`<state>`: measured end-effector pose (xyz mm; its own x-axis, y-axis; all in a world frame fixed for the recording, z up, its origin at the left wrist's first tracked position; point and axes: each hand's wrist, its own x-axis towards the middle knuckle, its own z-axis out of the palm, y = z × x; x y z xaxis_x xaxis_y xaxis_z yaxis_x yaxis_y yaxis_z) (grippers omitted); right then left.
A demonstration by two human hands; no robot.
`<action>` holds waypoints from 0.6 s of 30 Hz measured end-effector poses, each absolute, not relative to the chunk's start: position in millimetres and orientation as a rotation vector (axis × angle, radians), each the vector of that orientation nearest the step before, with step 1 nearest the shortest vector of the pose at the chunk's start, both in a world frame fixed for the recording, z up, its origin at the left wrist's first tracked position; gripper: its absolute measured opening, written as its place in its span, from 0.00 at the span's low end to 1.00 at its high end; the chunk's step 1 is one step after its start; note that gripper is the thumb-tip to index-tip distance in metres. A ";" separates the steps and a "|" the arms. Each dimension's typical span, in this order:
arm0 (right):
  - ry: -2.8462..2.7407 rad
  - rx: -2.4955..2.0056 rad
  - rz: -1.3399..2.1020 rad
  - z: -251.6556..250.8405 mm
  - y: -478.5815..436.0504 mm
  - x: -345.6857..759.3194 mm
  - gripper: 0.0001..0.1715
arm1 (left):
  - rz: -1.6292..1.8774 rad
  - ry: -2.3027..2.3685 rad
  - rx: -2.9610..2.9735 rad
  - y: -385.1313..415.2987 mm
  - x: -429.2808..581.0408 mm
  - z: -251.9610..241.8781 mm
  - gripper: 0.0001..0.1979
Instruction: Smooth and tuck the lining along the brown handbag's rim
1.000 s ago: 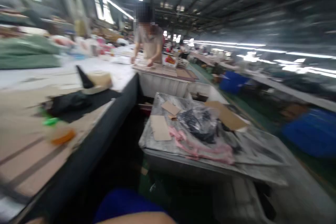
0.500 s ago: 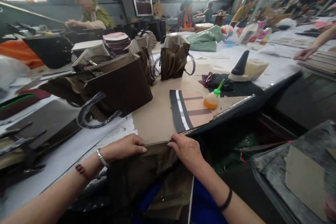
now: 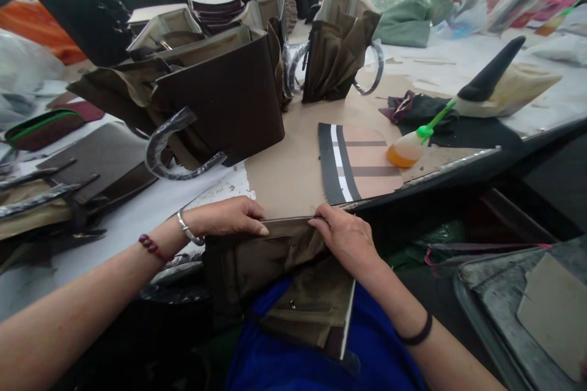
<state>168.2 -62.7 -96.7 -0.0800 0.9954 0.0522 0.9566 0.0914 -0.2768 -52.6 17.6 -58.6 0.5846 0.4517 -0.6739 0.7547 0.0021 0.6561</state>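
Now the view sits lower and closer than half a second ago, while both hands keep their hold. Left hand (image 3: 229,219) and right hand (image 3: 346,238) each pinch the top edge of the olive-brown fabric lining (image 3: 268,253), which hangs from the table's near edge (image 3: 293,211) down onto the lap. Fingers are closed on the folded rim, slightly nearer together than before, suggesting the edge is being aligned. Beyond lie a striped pattern piece (image 3: 355,162), a glue bottle (image 3: 406,149) and a brown handbag (image 3: 229,95).
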 end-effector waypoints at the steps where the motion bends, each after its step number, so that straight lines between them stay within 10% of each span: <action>1: -2.138 -1.971 0.247 -96.1 -62.5 167.5 0.08 | -0.328 1.019 1.657 17.9 -56.0 -56.7 0.13; 18: -2.158 -1.817 0.179 -105.5 -76.3 169.8 0.08 | -0.118 1.161 1.539 -0.6 -68.3 -62.7 0.14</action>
<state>169.8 -76.3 -105.5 -0.1446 0.9769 0.1573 0.9377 0.1860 -0.2934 -68.3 -0.6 -62.7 0.5064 0.5908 -0.6281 0.7050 0.1357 0.6961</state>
